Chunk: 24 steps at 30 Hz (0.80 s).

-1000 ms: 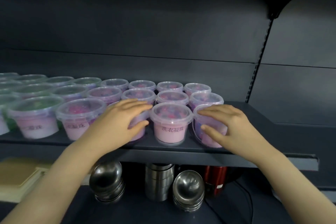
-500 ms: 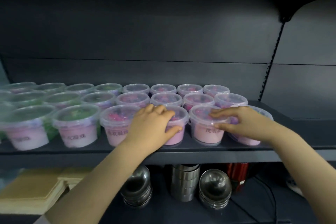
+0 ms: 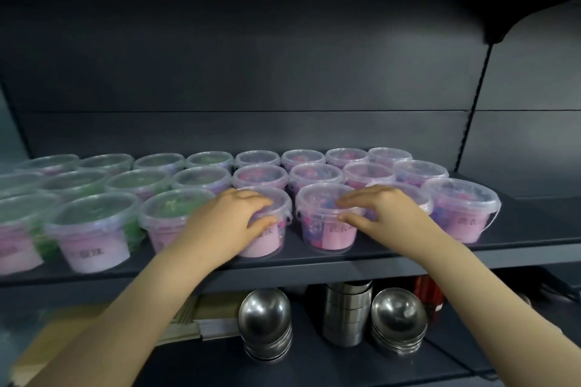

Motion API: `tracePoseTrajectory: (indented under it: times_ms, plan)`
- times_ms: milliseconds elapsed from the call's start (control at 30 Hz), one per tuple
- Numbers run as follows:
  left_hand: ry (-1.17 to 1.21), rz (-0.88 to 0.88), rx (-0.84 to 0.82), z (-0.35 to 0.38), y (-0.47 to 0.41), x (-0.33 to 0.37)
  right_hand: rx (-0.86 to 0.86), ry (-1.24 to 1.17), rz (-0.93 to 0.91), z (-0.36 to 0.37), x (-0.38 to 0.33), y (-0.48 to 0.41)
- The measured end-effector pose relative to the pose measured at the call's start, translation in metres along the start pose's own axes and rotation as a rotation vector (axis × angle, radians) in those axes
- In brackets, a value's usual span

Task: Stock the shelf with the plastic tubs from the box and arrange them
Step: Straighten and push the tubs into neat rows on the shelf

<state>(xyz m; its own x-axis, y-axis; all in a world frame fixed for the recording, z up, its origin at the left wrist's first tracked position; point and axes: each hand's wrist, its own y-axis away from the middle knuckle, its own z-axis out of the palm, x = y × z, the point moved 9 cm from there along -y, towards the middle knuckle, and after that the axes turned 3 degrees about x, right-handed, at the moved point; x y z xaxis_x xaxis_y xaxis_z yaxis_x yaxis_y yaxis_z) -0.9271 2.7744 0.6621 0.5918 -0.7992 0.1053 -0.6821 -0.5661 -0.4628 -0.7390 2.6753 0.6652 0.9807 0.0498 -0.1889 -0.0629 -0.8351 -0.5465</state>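
Clear plastic tubs stand in three rows on the dark shelf (image 3: pixel 314 264), with green-filled ones (image 3: pixel 94 229) to the left and pink-filled ones to the right. My left hand (image 3: pixel 226 223) wraps the front-row pink tub (image 3: pixel 270 239), fingers over its lid and thumb on its side. My right hand (image 3: pixel 386 217) grips the neighbouring pink tub (image 3: pixel 320 223), with fingers on the lid and the thumb against its label. The last front tub (image 3: pixel 462 217) stands free at the right end. The box is out of view.
Bare shelf lies right of the last tub (image 3: pixel 534 217). On the lower shelf are two stacks of steel bowls (image 3: pixel 265 324) (image 3: pixel 397 324), stacked steel cups (image 3: pixel 347 314), a red item (image 3: pixel 429 292) and tan cardboard (image 3: pixel 188 320).
My right hand left the end tub and moved left onto its neighbour. My left hand stays on its front-row tub. The view shifted so that more of the right side shows.
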Motion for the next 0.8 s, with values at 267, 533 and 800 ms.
tracePoseTrajectory:
  times_ms: [267,533,800]
  plan:
    - [-0.063,0.002,0.079,0.004,-0.004,-0.001,-0.081,-0.02,0.084,0.005,0.007,-0.008]
    - [0.08,0.05,0.086,-0.023,0.023,-0.053,0.017,-0.005,-0.089,0.014,-0.059,-0.021]
    - [0.073,-0.107,-0.017,-0.027,0.044,-0.118,-0.029,-0.066,-0.088,0.051,-0.1,-0.041]
